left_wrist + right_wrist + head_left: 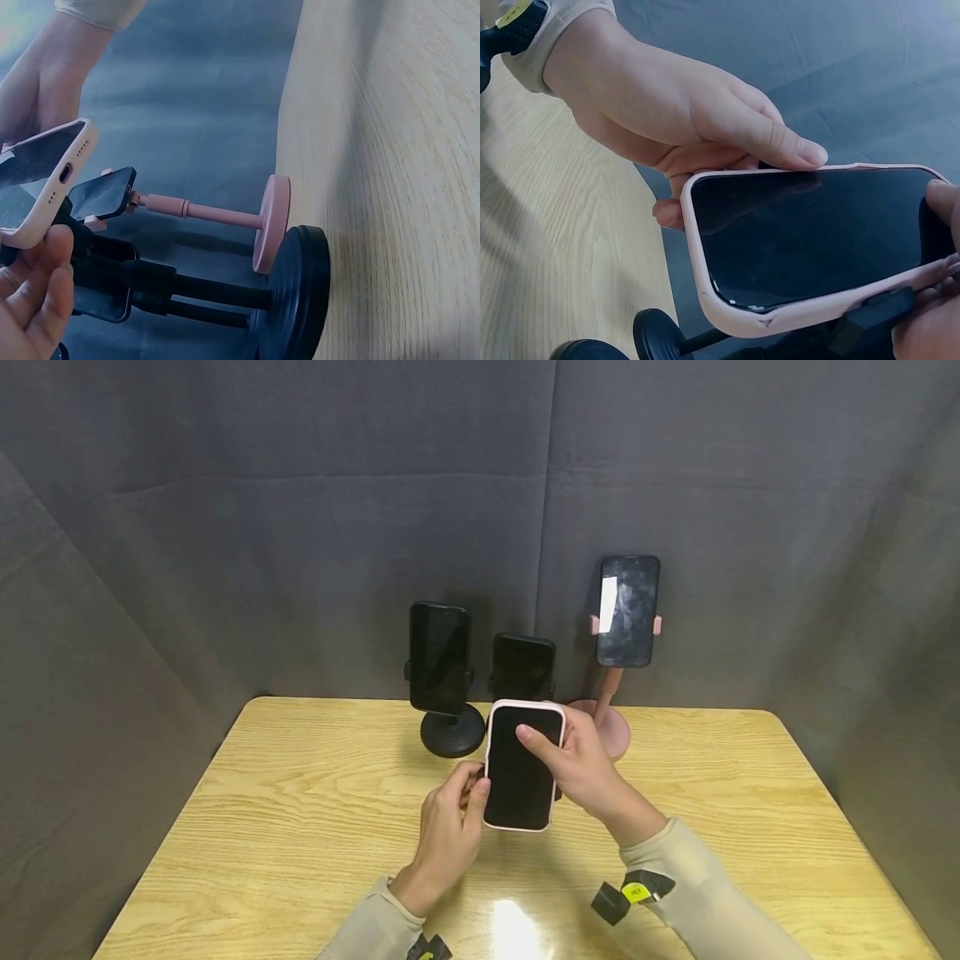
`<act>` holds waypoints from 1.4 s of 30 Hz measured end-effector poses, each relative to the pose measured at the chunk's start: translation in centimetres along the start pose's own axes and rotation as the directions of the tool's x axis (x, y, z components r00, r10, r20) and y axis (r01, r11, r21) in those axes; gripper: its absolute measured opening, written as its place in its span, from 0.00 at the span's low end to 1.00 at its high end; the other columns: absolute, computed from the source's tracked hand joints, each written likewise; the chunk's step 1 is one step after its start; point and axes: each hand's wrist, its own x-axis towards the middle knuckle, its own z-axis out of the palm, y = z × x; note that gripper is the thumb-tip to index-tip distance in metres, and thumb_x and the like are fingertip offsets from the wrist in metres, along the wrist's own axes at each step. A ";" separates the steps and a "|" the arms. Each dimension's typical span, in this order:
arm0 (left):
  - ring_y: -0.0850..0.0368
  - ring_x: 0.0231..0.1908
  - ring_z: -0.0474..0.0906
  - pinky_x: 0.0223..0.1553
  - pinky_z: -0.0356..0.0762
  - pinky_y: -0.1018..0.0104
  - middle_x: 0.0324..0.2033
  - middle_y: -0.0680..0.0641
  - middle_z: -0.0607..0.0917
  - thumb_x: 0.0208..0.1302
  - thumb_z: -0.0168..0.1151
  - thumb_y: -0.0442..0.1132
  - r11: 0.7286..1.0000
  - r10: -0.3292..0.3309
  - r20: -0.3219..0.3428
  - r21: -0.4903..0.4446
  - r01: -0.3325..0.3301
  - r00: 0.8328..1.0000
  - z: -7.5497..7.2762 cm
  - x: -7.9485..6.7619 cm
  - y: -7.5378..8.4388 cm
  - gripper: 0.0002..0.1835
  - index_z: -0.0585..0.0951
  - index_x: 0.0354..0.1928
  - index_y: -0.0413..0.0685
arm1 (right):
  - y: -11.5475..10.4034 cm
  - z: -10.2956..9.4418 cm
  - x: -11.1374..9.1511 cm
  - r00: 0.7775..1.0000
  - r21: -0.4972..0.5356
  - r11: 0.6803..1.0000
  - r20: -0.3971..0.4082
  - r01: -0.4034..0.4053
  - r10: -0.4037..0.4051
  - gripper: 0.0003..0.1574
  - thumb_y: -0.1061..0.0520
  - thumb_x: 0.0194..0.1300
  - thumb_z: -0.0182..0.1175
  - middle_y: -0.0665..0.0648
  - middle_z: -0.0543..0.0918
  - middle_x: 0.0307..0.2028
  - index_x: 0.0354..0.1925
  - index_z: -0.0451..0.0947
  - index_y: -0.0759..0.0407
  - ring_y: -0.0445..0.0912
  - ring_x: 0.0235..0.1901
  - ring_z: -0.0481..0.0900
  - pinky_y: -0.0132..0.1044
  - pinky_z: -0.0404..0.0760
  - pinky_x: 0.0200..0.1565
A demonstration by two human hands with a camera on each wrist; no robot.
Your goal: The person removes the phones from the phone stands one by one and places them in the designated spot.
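Note:
A phone in a pale pink case (522, 770) is held upright, dark screen facing me, above the table. My right hand (592, 772) grips its right side, thumb on the screen and fingers behind. At the phone's left edge, my left hand (447, 831) pinches with thumb and curled fingers; the fingertips behind are partly hidden. A black clamp arm (874, 319) sits against the case beside my right hand. Behind the phone, the left wrist view shows black stand stems (217, 289) rising from round bases (311, 292).
At the back left, a black stand (453, 731) carries a dark phone (440, 657). Another dark phone (524, 662) stands partly hidden behind the pink-cased one. A pink stand (615, 735) at the back right holds a phone (628, 612). Grey cloth (300, 543) surrounds the wooden table (247, 835).

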 end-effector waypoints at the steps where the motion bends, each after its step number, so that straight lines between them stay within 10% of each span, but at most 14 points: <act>1: 0.57 0.33 0.90 0.34 0.84 0.74 0.31 0.46 0.89 0.77 0.53 0.36 1.000 0.001 -0.001 -0.003 -0.001 1.000 0.0 0.0 0.0 0.08 0.81 0.43 0.40 | 0.0 0.0 0.0 1.000 0.000 1.000 -0.002 -0.002 0.002 0.17 0.63 0.74 0.57 0.42 0.90 0.36 0.55 0.74 0.75 0.42 0.34 0.90 0.42 0.90 0.37; 42: 0.61 0.28 0.88 0.27 0.80 0.79 0.29 0.45 0.89 0.75 0.55 0.34 1.000 0.028 -0.009 -0.014 -0.028 1.000 0.0 -0.5 -0.1 0.06 0.80 0.42 0.39 | -0.3 0.3 0.2 0.999 0.013 0.999 -0.032 0.033 -0.032 0.17 0.65 0.73 0.57 0.42 0.89 0.35 0.53 0.75 0.78 0.42 0.32 0.90 0.42 0.90 0.36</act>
